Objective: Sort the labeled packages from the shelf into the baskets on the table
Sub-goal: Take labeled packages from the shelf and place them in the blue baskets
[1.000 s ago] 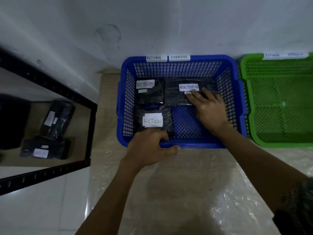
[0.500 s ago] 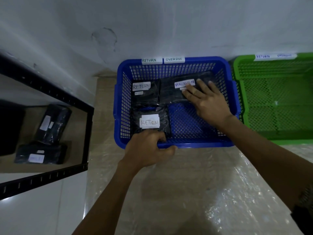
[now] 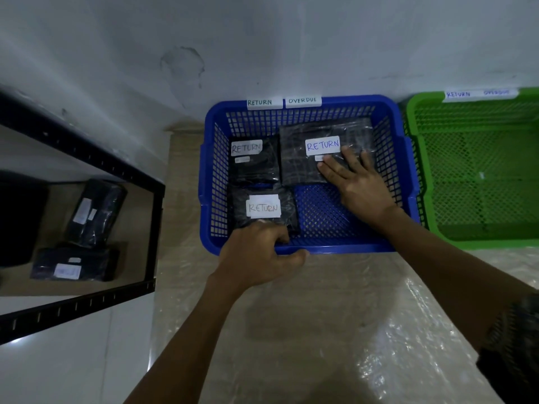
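Settling the large package (image 3: 309, 167) marked RETURN is, I judge, the step in hand: it lies flat in the back right of the blue basket (image 3: 350, 248), against the far wall, and my right hand (image 3: 360, 185) rests on its near right corner, fingers straight and spread, pressing down and gripping nothing. Two smaller packages, also marked RETURN, lie beside it: one (image 3: 256, 167) touching its left edge, one (image 3: 267, 209) in the near left corner. My left hand (image 3: 256, 255) holds the basket's near rim, fingers curled over the edge just beside that near package, thumb along the outside. The green basket (image 3: 495, 243) stands to the right on the table (image 3: 335, 330), with nothing in the part I can see. The next move, as I reckon it, calls for lifting both hands away and turning left to the shelf (image 3: 73, 312), where two more dark packages (image 3: 96, 211) (image 3: 73, 265) wait; their labels are too blurred to read.
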Available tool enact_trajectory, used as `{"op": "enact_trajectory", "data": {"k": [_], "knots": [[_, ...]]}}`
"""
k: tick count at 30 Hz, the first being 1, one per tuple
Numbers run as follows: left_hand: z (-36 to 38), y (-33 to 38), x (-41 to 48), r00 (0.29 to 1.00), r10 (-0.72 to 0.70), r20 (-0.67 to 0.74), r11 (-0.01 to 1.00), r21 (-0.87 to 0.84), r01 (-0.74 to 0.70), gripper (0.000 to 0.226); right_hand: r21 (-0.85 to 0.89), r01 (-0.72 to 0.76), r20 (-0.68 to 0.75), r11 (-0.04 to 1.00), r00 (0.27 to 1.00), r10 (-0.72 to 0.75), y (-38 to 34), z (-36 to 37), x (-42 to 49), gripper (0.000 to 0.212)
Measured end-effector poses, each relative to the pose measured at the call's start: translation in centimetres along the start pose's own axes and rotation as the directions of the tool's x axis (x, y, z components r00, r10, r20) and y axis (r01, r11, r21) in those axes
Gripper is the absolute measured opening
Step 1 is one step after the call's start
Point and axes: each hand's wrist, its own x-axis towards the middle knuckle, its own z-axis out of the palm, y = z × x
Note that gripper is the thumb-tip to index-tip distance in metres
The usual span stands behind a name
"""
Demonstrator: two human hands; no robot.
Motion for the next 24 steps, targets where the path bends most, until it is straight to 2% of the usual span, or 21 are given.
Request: {"op": "enact_trajectory", "data": {"k": [5, 6, 9, 10, 16, 22, 24], "knots": [[-0.3, 0.3, -0.1, 1.000, -0.011, 0.003, 1.000, 0.011, 0.011, 0.049, 0.073, -0.039, 0.054, 0.997, 0.998, 0.035, -0.3, 0.0, 0.2, 0.068], [-0.4, 0.3, -0.1, 0.999, -0.031, 0.010, 1.000, 0.006, 0.031, 0.055, 0.076, -0.046, 0.068, 0.996, 0.997, 0.040, -0.3, -0.1, 0.2, 0.069], [-0.4, 0.6, 0.2, 0.993, -0.098, 0.061, 0.995, 0.024, 0.097, 0.097, 0.061, -0.046, 0.088, 0.997, 0.995, 0.040, -0.4, -0.1, 0.2, 0.061], [-0.2, 0.7, 0.3, 0.991, -0.116, 0.074, 0.992, 0.049, 0.112, 0.103, 0.051, -0.042, 0.086, 0.998, 0.996, 0.037, -0.4, -0.1, 0.2, 0.057], [0.0, 1.5, 0.6, 0.977, -0.158, 0.145, 0.967, 0.224, 0.123, 0.102, -0.038, -0.048, 0.096, 0.998, 0.994, 0.051, -0.5, -0.1, 0.0, 0.056], [0.3, 1.4, 0.7, 0.972, -0.198, 0.125, 0.964, 0.206, 0.170, 0.087, -0.074, -0.070, 0.072, 0.995, 0.995, 0.075, -0.7, -0.2, 0.0, 0.057], [0.4, 1.3, 0.7, 0.976, -0.191, 0.102, 0.965, 0.202, 0.168, 0.090, -0.058, -0.077, 0.086, 0.995, 0.993, 0.082, -0.6, -0.2, 0.1, 0.057]]}}
